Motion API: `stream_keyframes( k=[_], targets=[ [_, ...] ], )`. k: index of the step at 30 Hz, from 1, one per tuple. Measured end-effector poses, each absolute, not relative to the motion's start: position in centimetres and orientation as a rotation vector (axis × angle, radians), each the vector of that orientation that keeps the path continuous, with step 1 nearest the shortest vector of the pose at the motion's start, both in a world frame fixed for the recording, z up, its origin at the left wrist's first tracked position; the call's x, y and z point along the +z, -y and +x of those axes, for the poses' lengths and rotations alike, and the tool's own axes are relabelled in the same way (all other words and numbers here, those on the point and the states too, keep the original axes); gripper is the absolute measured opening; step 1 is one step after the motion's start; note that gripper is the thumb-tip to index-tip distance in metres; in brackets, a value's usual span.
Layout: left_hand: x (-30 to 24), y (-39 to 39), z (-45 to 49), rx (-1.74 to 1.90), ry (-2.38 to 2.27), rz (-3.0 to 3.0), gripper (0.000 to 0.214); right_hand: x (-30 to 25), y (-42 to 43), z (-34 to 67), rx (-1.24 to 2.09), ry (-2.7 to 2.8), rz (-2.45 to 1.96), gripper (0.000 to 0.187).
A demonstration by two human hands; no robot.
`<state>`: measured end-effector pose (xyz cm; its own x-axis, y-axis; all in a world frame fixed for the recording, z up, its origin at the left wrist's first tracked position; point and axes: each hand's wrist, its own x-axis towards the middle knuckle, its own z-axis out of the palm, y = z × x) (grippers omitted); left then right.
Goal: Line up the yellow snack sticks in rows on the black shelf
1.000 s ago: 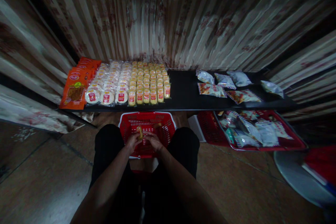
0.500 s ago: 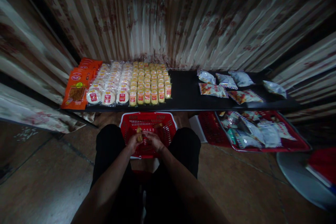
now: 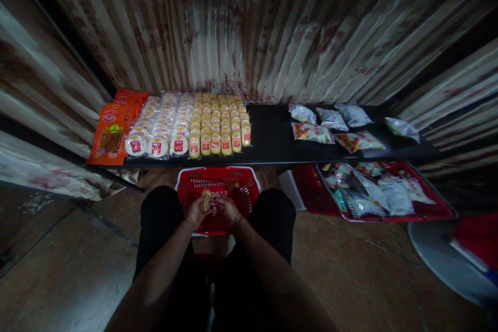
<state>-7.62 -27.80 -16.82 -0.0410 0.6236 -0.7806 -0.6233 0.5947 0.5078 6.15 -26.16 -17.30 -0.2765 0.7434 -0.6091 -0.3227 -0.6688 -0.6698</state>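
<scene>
Over the red basket between my knees, my left hand grips a small yellow wrapped cake. Close at its right side is my right hand, its fingers bent toward the cake and meeting the edge of the wrapper. The fingertips are dim, so their exact hold is hard to see. Another brownish packet lies in the basket behind my right hand. Similar yellow wrapped cakes stand in tight rows on the black shelf in front of me.
Left of the yellow cakes are rows of round white wrapped cakes and orange bags. Several chip-like bags lie at the shelf's right. Below, a second red basket is full of bags. A grey round stool stands at right, and a curtain hangs behind.
The cake in my left hand has turned slightly and risen a little. My right-hand fingers have drawn in closer to it. The view has shifted slightly.
</scene>
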Motion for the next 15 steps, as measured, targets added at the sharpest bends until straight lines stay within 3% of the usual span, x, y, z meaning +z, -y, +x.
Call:
stream_keyframes(
  k=[10, 15],
  targets=[
    [-16.8, 28.3, -7.3, 0.945, -1.381, 0.099, 0.007, -17.5, 26.5, 5.8, 1.886, 0.739, -1.348, 0.038],
    [-16.2, 28.5, -7.2, 0.884, -1.373, 0.191, 0.017, -18.5, 26.5, 5.6, 1.758, 1.018, -1.396, 0.041]
  ],
)
